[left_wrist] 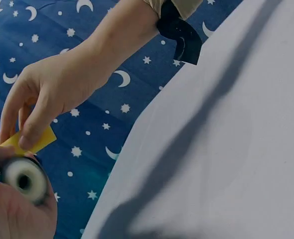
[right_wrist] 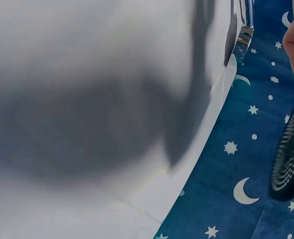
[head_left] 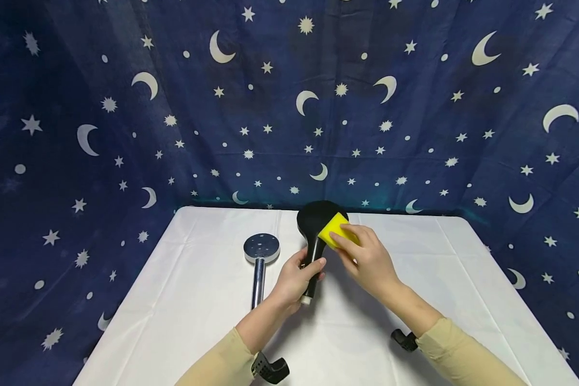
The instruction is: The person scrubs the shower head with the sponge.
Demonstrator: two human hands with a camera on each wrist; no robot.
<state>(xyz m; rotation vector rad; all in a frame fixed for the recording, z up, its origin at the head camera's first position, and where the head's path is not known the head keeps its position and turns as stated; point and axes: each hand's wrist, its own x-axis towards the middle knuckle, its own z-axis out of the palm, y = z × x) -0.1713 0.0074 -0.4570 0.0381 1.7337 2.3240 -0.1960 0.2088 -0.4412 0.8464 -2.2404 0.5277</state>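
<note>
My left hand (head_left: 294, 279) grips the handle of a black shower head (head_left: 316, 214), raised over the table with its round head pointing away. The handle's pale threaded end (left_wrist: 25, 180) faces the left wrist camera. In my right hand (head_left: 369, 260) a yellow sponge (head_left: 335, 230) is pinched between thumb and fingers, right at the neck and lower edge of the head. Rows of pale nozzles (right_wrist: 289, 154) on its far face show in the right wrist view. A chrome shower head (head_left: 262, 249) lies on the table left of my left hand.
A white cloth (head_left: 193, 311) covers the table. Behind and beside it hangs a dark blue curtain (head_left: 280, 107) with moons and stars. Black wrist mounts (head_left: 272, 370) sit on both forearms, below beige sleeves.
</note>
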